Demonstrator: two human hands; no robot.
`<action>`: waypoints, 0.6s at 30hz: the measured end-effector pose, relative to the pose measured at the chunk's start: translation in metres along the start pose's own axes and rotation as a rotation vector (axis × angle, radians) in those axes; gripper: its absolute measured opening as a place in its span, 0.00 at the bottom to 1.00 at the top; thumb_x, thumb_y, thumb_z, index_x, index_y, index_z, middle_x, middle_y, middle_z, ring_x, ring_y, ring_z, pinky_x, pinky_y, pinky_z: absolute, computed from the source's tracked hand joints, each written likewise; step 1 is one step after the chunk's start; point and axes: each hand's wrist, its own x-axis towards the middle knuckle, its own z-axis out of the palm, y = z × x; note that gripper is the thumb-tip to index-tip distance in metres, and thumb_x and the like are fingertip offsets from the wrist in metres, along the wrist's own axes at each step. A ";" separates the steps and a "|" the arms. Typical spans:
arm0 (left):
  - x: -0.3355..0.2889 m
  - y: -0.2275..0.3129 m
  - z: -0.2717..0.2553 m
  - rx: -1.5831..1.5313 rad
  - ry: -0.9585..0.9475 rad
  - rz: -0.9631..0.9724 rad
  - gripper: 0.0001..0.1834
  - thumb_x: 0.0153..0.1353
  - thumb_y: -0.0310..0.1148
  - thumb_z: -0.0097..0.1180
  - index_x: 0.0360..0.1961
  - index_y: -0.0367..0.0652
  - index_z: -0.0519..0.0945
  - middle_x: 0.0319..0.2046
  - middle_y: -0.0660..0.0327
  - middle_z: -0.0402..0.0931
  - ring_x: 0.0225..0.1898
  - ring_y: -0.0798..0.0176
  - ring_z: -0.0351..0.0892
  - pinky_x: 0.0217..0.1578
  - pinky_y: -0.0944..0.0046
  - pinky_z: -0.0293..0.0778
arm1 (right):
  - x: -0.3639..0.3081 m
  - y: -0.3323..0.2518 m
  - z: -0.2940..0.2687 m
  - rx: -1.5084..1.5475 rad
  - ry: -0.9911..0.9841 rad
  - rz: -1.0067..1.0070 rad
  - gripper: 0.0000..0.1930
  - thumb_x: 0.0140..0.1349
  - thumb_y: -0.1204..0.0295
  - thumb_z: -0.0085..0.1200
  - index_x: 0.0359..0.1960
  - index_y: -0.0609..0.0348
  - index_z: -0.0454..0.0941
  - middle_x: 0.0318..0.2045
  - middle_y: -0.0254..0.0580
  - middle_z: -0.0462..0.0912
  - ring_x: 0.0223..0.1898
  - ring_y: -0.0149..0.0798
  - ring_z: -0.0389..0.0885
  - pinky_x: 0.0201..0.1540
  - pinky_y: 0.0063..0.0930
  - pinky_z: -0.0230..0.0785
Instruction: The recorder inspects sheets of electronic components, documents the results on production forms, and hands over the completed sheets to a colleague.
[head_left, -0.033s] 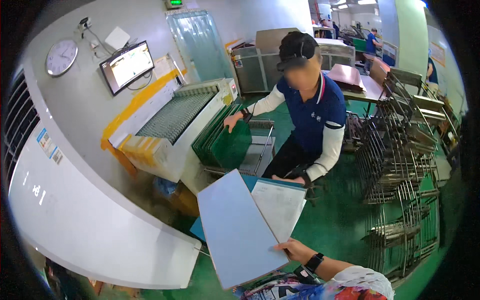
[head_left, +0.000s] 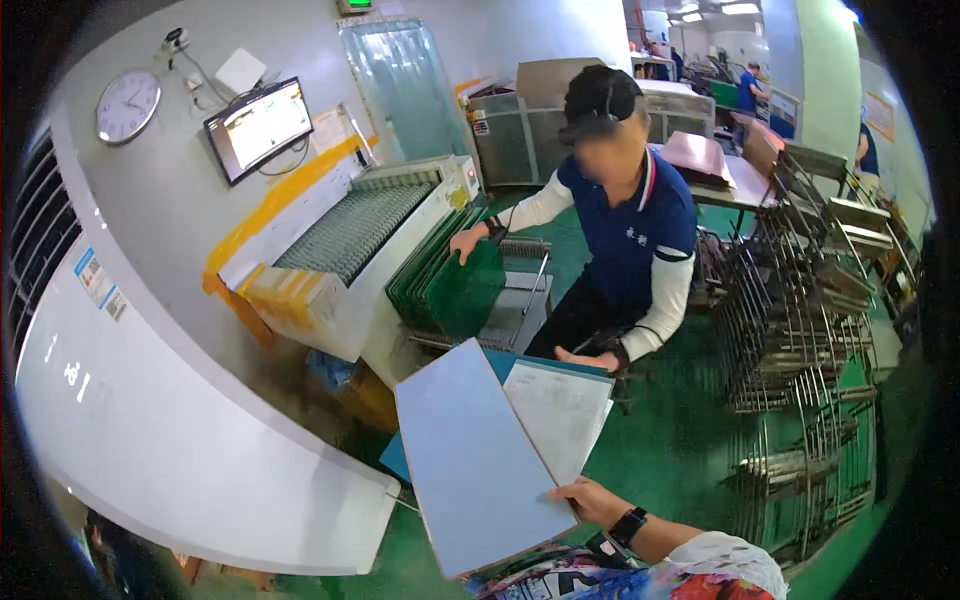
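Observation:
My right hand point(head_left: 592, 502), with a dark watch on its wrist, grips the lower right edge of a thin, pale blue rectangular board point(head_left: 478, 460). The board is tilted in front of me. It partly covers a white printed sheet point(head_left: 548, 412) and a teal board or folder point(head_left: 560, 364) behind it. My left hand is not in view. Across from me, a seated co-worker point(head_left: 630, 215) in a dark blue shirt rests one hand point(head_left: 467, 243) on a row of upright green panels point(head_left: 465, 290). The co-worker's other hand point(head_left: 590, 360) is beside the teal edge.
A roller conveyor machine point(head_left: 355, 230) stands behind the green panels, by the wall. A white cabinet-like appliance point(head_left: 200, 430) fills the left foreground. Metal racks point(head_left: 790, 320) are stacked at right. A wall screen point(head_left: 258, 130) and more people working point(head_left: 748, 90) appear farther back.
The co-worker's hand by the teal edge has lifted slightly and its fingers show more. The view has shifted a little. My grip on the pale blue board is unchanged.

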 end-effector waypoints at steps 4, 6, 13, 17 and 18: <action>-0.001 0.000 -0.008 -0.013 0.004 -0.018 0.33 0.65 0.60 0.36 0.52 0.40 0.69 0.47 0.52 0.73 0.43 0.51 0.75 0.47 0.51 0.69 | -0.004 -0.001 0.010 0.026 0.038 -0.090 0.20 0.56 0.80 0.55 0.51 0.72 0.70 0.45 0.49 0.79 0.45 0.43 0.79 0.49 0.35 0.73; -0.002 -0.003 -0.010 -0.030 0.011 -0.022 0.33 0.65 0.60 0.36 0.52 0.40 0.70 0.47 0.52 0.73 0.43 0.52 0.75 0.47 0.51 0.69 | 0.002 -0.003 0.006 0.019 0.052 -0.034 0.19 0.56 0.79 0.55 0.50 0.72 0.70 0.45 0.49 0.79 0.45 0.42 0.79 0.49 0.35 0.73; -0.003 0.005 -0.004 -0.027 0.003 -0.023 0.33 0.65 0.61 0.36 0.52 0.40 0.70 0.48 0.52 0.73 0.43 0.52 0.74 0.47 0.51 0.68 | 0.004 -0.010 0.005 -0.004 0.024 -0.027 0.19 0.57 0.78 0.55 0.51 0.70 0.70 0.43 0.48 0.79 0.42 0.41 0.80 0.48 0.34 0.73; -0.004 0.002 -0.006 -0.030 0.012 -0.026 0.34 0.65 0.61 0.35 0.52 0.40 0.70 0.48 0.52 0.73 0.43 0.52 0.74 0.47 0.50 0.68 | 0.005 -0.020 0.014 0.013 0.067 -0.130 0.19 0.57 0.77 0.54 0.51 0.70 0.69 0.42 0.47 0.79 0.42 0.40 0.80 0.46 0.32 0.74; -0.007 0.004 -0.007 -0.034 0.015 -0.023 0.34 0.65 0.61 0.35 0.52 0.40 0.70 0.48 0.52 0.73 0.43 0.52 0.74 0.47 0.50 0.68 | 0.006 -0.023 0.013 0.009 0.052 -0.118 0.19 0.58 0.78 0.53 0.52 0.70 0.69 0.43 0.47 0.79 0.42 0.40 0.80 0.45 0.32 0.74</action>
